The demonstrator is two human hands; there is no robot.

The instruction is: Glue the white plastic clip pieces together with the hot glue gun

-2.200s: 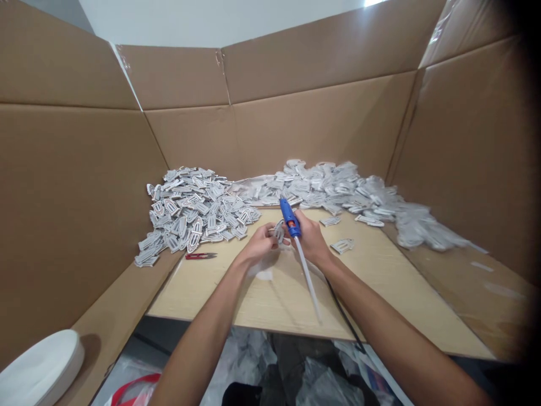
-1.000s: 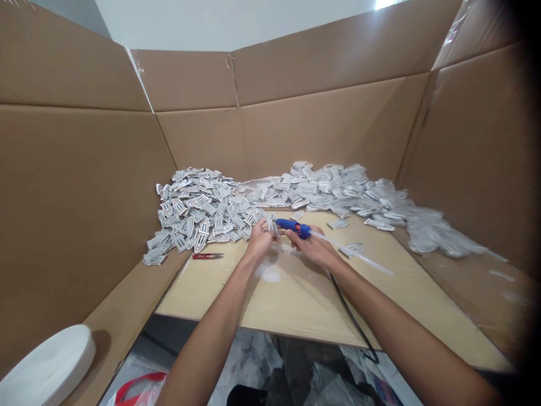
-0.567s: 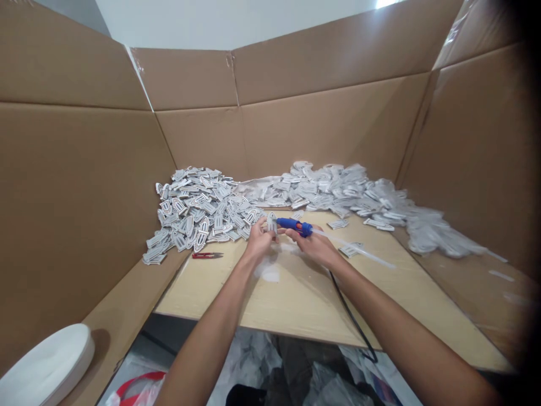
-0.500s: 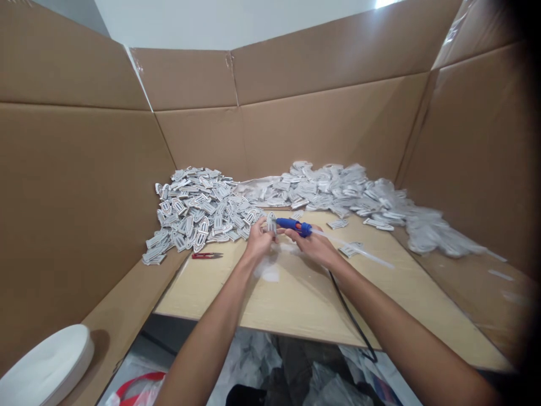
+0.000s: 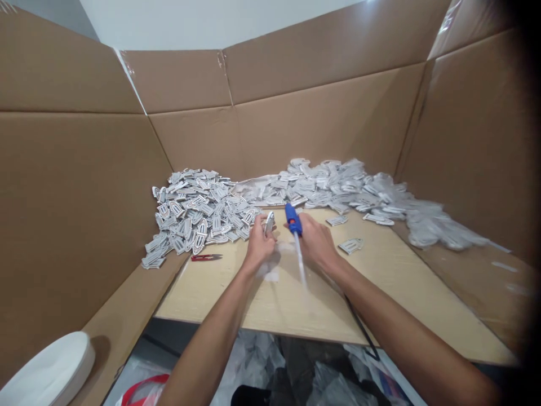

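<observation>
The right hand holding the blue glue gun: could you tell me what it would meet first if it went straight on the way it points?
Probably the far heap of grey plastic pieces, beyond the right hand and blue glue gun; depth is unclear.

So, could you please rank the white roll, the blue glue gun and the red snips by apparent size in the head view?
1. white roll, though it lies nearest the camera
2. blue glue gun
3. red snips
</observation>
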